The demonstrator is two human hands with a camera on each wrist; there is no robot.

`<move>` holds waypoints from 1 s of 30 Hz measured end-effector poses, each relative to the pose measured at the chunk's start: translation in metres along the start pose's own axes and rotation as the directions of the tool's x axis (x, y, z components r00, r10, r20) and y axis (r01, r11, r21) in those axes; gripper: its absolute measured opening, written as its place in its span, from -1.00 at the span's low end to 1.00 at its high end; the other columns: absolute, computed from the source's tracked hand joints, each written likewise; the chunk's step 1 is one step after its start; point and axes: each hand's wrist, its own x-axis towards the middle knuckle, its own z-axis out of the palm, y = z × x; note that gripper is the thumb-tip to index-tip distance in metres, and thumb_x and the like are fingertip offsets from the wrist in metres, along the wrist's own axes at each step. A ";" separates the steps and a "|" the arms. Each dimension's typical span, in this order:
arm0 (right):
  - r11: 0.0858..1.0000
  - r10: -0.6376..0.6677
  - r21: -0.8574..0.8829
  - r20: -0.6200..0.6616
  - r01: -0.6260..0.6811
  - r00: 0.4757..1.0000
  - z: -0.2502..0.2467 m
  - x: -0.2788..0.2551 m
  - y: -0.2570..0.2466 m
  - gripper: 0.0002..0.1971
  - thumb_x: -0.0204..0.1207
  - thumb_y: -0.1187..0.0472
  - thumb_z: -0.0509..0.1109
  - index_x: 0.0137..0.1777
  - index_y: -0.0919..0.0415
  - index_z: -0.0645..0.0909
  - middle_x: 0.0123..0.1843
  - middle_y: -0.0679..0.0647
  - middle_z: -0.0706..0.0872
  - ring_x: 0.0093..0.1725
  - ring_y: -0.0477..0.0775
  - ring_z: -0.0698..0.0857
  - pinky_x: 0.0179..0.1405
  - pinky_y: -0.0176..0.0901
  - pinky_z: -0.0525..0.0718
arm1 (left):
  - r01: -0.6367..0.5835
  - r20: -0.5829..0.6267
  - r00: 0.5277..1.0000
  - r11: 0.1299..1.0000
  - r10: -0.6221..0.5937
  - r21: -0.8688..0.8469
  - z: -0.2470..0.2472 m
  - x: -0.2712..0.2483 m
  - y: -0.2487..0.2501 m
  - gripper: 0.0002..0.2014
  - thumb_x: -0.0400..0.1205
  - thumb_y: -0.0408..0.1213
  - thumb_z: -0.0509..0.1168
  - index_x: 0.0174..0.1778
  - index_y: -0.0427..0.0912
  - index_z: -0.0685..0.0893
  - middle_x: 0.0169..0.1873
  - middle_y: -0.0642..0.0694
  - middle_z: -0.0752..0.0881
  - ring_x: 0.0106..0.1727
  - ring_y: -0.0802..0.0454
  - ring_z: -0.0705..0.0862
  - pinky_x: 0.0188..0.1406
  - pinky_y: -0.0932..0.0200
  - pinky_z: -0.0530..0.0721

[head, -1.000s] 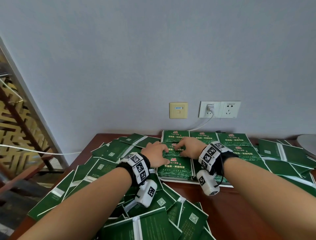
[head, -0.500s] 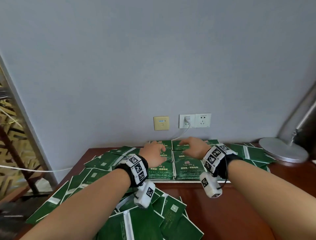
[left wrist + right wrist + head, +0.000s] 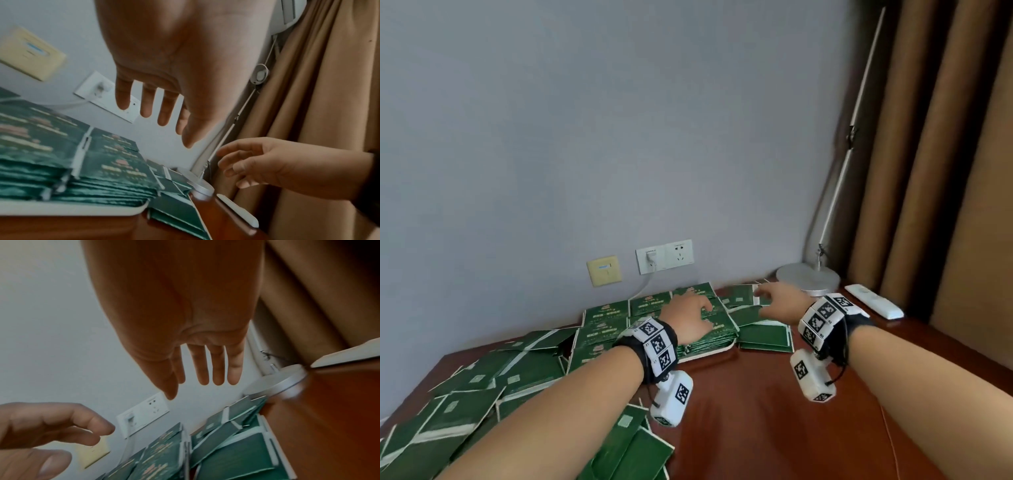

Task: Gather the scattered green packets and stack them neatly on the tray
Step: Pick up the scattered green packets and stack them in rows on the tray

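Head view: both hands are empty, fingers loosely spread; the left hand [image 3: 690, 317] hovers over stacked packets [image 3: 602, 329] on the tray [image 3: 709, 352], while the right hand [image 3: 779, 303] reaches toward loose packets [image 3: 763, 334] at 2 o'clock (likely next pickup) on the worktop [image 3: 756, 411]

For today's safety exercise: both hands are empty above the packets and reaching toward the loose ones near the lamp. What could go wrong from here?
1. The right hand reaches for loose packets beside the lamp base; it may bump it.
2. The left hand hovers over the stacked packets on the tray; a brush could skew them.
3. The remote lies near the right arm and could be knocked.
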 end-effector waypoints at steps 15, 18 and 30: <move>0.964 0.226 0.148 -0.008 -0.223 0.974 -0.014 -0.015 0.136 -0.43 0.47 0.17 0.49 0.49 0.07 0.48 0.31 0.06 0.64 0.26 0.02 0.63 0.16 -0.27 0.57 | -0.123 0.130 0.985 0.990 0.113 0.073 0.062 0.082 0.093 -0.65 0.59 -0.08 0.33 0.31 0.11 0.60 0.40 -0.03 0.53 0.42 -0.14 0.47 0.39 -0.08 0.49; 0.967 0.212 0.142 0.014 -0.212 0.977 -0.006 0.001 0.144 -0.45 0.48 0.15 0.48 0.48 0.04 0.48 0.33 0.06 0.64 0.27 0.02 0.63 0.17 -0.27 0.54 | -0.112 0.155 0.983 0.989 0.097 0.092 0.072 0.098 0.092 -0.65 0.61 -0.09 0.32 0.33 0.11 0.59 0.44 -0.04 0.52 0.44 -0.12 0.47 0.42 -0.08 0.49; 0.954 0.173 0.227 0.121 -0.197 0.977 0.028 0.095 0.143 -0.43 0.46 0.26 0.48 0.50 0.09 0.51 0.40 0.02 0.65 0.32 0.03 0.64 0.35 -0.22 0.54 | -0.100 0.297 0.954 0.982 0.048 0.163 0.101 0.156 0.071 -0.53 0.64 -0.12 0.28 0.52 0.13 0.48 0.58 -0.08 0.41 0.55 -0.20 0.40 0.54 -0.26 0.39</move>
